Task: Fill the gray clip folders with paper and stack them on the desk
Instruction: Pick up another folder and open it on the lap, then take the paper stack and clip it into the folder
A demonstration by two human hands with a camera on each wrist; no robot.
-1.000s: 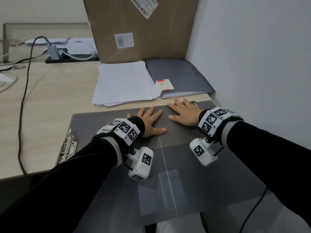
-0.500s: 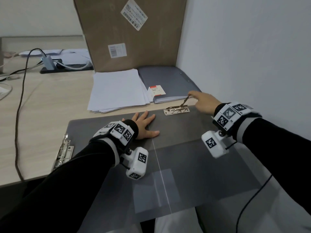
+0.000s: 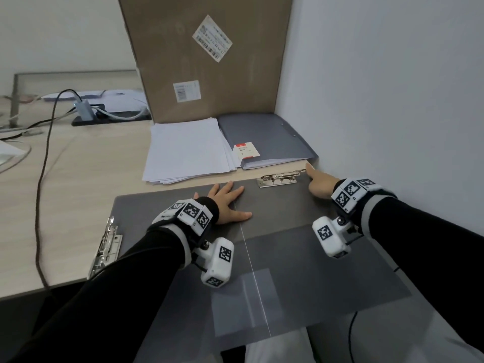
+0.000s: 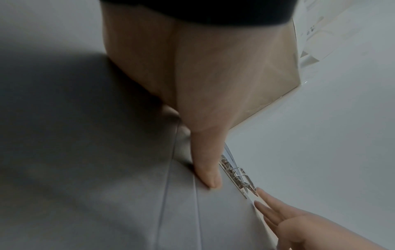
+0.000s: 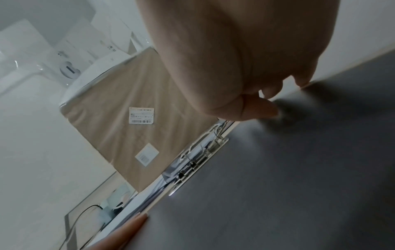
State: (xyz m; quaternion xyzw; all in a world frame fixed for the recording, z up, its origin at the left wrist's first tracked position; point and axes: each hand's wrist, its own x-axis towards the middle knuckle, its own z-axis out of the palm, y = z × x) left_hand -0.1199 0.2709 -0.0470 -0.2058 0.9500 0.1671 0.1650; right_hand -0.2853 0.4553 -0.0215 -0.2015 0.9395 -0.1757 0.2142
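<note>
Head view gives the risk first, largest thing down: the open gray folder (image 3: 275, 218) lies spread across the near edge of the table (image 3: 78, 184) with a good part of it hanging off toward the lap, so if the left hand (image 3: 230, 205) lifts its weight the whole spread could, I judge, tip or slide off. The paper stack (image 3: 186, 150) sits well behind it, beside a closed, filled gray folder (image 3: 264, 137) in the corner against the cardboard box (image 3: 207, 56); dragging sheets forward carelessly could fan that loose pile. The smaller hazard is the metal clip (image 3: 279, 177) at the folder's far edge: the right hand (image 3: 320, 184) points its index finger at the clip's lever end, and a spring lever of that sort may snap back on the fingertip if released abruptly (whether it is fully raised I cannot tell). As for looks, the folder is matte dark gray, flat, with a pale crease line down its spine and a second clip (image 3: 106, 247) on its left edge. The left grip is wide, palm flat and fingers splayed on the cover; the right grip is narrow, holding nothing, fingers curled under but for the index.
</note>
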